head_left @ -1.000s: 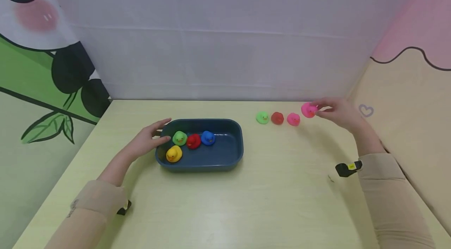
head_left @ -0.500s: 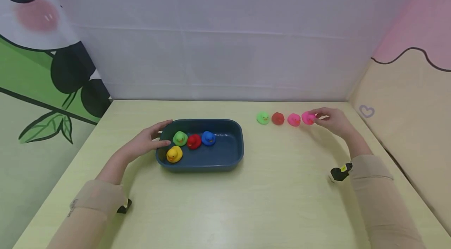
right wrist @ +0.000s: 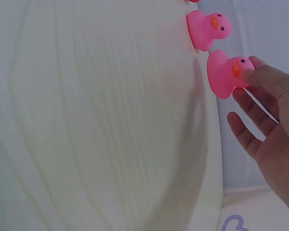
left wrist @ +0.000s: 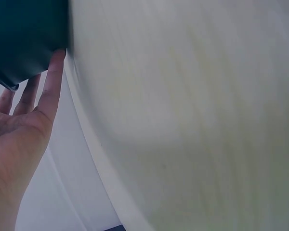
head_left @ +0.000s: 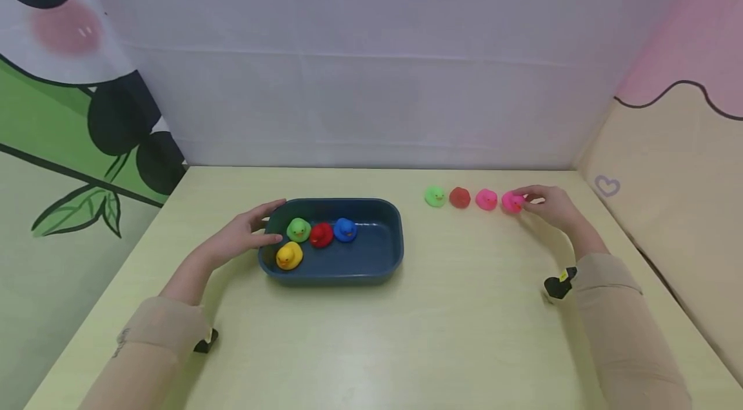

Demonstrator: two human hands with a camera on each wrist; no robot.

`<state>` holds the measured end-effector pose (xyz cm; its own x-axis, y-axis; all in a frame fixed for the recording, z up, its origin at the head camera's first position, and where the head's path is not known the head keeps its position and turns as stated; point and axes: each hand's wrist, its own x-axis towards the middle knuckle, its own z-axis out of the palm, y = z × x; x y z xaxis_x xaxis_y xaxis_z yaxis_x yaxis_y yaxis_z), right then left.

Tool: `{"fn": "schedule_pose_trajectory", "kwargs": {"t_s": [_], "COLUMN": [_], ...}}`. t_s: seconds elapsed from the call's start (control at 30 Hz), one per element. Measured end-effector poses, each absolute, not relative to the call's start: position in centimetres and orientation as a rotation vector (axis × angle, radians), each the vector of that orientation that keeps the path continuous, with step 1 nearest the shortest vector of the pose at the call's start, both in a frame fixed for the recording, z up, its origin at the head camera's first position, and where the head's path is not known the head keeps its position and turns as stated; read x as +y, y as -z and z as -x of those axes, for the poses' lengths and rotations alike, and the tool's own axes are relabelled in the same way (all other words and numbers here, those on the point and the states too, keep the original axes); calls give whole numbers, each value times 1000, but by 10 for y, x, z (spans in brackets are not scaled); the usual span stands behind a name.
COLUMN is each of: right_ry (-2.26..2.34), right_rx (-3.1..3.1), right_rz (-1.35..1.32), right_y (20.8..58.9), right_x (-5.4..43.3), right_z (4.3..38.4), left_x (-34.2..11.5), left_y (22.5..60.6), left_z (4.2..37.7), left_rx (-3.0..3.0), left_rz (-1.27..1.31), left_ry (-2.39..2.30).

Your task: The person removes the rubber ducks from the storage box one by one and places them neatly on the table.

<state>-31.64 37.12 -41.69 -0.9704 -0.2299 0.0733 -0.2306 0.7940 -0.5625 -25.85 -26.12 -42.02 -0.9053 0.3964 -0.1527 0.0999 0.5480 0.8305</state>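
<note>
At the far right of the table, my right hand [head_left: 548, 204] pinches a pink rubber duck [right wrist: 223, 74] by its head between thumb and fingers. Its flat base is turned toward the tabletop; whether it touches there I cannot tell. Beside it in a row stand another pink duck [head_left: 486, 199], a red duck [head_left: 460, 197] and a green duck [head_left: 435, 196]. My left hand [head_left: 240, 239] holds the left end of a dark blue tray [head_left: 377, 268], thumb over the rim, the other fingers against the outer wall [left wrist: 26, 41].
Inside the tray, toward its left end, sit a green duck [head_left: 298, 229], a red duck [head_left: 321, 235], a blue duck [head_left: 345, 229] and a yellow duck [head_left: 289, 256]. A pale wall hanging [head_left: 371, 100] rises behind the table [head_left: 371, 345].
My right hand has come down with the pink duck, bringing it level with the row and beside the other pink duck. The left hand and the tray stay in place.
</note>
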Motion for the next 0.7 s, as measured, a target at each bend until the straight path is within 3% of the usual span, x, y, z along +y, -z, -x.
{"fn": "schedule_pose_trajectory", "kwargs": {"t_s": [0.7], "right_ry": [-999], "right_rx": [-3073], "right_rz": [-223], "right_y": [427], "right_x": [371], "right_z": [324], "left_x": [-258], "left_y": [410], "left_z": [250], "left_rx": [2481], "left_rz": [-383], "left_ry": [-1292]}}
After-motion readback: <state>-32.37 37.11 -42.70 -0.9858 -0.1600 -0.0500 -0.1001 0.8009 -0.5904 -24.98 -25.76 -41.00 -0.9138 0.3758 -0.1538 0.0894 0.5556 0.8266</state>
